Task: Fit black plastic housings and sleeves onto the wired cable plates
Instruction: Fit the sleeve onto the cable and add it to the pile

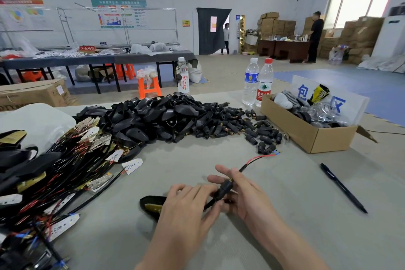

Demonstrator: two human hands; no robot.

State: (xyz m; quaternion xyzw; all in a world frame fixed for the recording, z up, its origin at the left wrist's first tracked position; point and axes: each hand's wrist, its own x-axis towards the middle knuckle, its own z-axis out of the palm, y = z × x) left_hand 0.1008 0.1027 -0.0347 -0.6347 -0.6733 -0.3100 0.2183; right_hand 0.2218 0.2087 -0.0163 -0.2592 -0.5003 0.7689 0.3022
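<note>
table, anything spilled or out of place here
Nothing looks damaged. The small black sleeves lie scattered loosely from the housing pile toward the cardboard box, a few apart. A black pen lies alone at the right. The left hand pinches the cable; the right hand holds a sleeve on it.

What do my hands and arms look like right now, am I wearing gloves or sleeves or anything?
No gloves. Your left hand and right hand are bare, with no rings, tape or markings showing. Your left forearm and right forearm are bare too, down to the picture's lower edge: no sleeves, watch or wristband in view.
</note>
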